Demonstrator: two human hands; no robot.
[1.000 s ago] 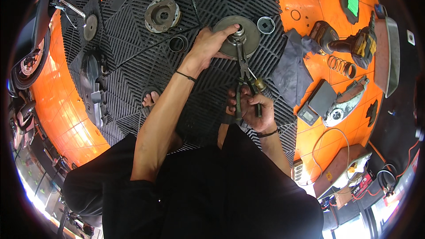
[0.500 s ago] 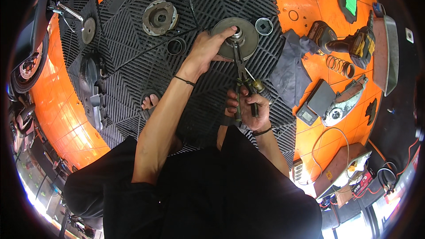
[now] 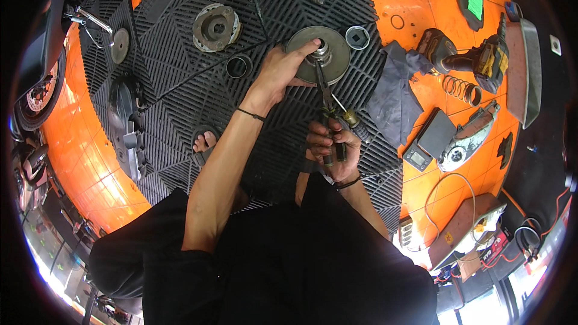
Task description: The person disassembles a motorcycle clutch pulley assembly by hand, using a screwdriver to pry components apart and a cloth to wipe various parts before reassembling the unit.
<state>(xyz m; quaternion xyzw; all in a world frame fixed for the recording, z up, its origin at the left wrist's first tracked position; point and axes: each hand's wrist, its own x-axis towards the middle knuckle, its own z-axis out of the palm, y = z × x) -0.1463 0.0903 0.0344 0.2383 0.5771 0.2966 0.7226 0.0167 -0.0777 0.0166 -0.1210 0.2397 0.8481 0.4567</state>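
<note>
One grey metal disc [image 3: 339, 63] sits just above the centre of the frame, over a black ribbed mat [image 3: 180, 87]; whether it rests on the mat cannot be told. The left hand [image 3: 278, 71] has its grip clasped on the disc's left side, thumb laid across the top to the raised hub [image 3: 321, 51], fingers passing under the rim. Right of centre, the right hand [image 3: 336, 147] has its grip wrapped round the handles of dark pliers [image 3: 324, 90], whose nose points up the frame to the hub; exact contact is too small to tell. A tool with a yellowish handle [image 3: 350, 117] lies just beside the pliers. At the disc's upper right is a metal ring [image 3: 357, 38]; farther right lie a grey cloth [image 3: 394, 96] and a coil spring [image 3: 462, 89].
</note>
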